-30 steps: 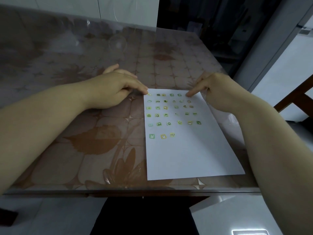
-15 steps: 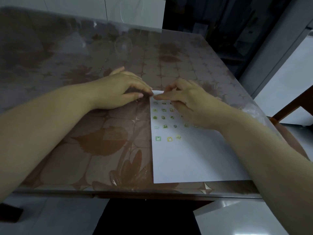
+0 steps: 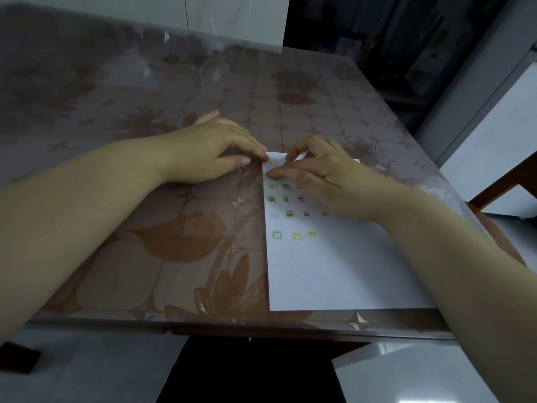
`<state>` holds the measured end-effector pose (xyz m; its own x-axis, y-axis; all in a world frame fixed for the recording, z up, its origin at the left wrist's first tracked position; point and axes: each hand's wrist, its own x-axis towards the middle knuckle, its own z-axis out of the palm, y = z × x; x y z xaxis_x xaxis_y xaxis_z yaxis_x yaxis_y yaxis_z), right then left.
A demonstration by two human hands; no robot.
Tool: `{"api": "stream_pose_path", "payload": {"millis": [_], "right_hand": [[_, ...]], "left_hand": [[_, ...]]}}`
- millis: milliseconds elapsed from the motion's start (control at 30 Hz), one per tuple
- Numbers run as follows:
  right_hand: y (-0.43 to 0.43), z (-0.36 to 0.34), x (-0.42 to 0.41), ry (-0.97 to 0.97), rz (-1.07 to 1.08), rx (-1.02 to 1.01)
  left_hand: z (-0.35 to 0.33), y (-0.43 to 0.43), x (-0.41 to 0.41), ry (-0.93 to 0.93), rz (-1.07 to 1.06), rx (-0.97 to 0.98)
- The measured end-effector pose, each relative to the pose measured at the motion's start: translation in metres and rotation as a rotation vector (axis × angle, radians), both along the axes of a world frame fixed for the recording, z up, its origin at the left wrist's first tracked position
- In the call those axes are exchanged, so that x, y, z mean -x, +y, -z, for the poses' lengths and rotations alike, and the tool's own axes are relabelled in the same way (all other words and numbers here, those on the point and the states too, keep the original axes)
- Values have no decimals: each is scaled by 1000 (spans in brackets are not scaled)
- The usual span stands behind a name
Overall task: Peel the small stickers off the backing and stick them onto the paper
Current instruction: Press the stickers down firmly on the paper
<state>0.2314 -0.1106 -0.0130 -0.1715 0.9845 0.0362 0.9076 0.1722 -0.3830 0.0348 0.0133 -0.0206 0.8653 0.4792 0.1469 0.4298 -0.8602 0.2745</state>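
Note:
A white sheet of paper [image 3: 334, 271] lies on the table near its front right edge. Several small green and yellow stickers [image 3: 296, 235] sit in rows on its upper half. My left hand [image 3: 215, 149] rests flat beside the sheet, its fingertips touching the top left corner. My right hand [image 3: 325, 175] lies over the upper sticker rows and hides many of them. Its index finger stretches left and presses on the paper near the left edge, with the thumb lifted just above. No separate backing sheet is visible.
The table [image 3: 145, 228] has a glossy brown floral cover under clear plastic. A clear glass object [image 3: 215, 72] stands at the back centre. Crumpled clear plastic [image 3: 436, 187] lies at the right edge, next to a wooden chair [image 3: 505, 181].
My right hand moved from the sheet's top right corner leftward across the sticker rows to the top left area. The left hand stayed at the corner. The view shifted slightly.

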Motion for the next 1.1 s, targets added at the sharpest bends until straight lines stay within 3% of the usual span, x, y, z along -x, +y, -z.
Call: {"api": "stream_pose_path", "payload": {"millis": [200,567,700,1000,1100], "right_hand": [[2,-3,-18,114,94,-143],[3,-2,-12,-2,28,-141],[2,-6,-25,113,116,-227],[2,-7,-22,30,96,-41],[1,-8,-22,-40,82,-66]], "left_hand": [[-3,-2,-1,20,-3,26],[-3,-4,-2,15,-22,20],[-3,-3,-2,21,-29,13],[-3,-4,-1,18,-24,28],[-3,-4,-1,12,-25,28]]}}
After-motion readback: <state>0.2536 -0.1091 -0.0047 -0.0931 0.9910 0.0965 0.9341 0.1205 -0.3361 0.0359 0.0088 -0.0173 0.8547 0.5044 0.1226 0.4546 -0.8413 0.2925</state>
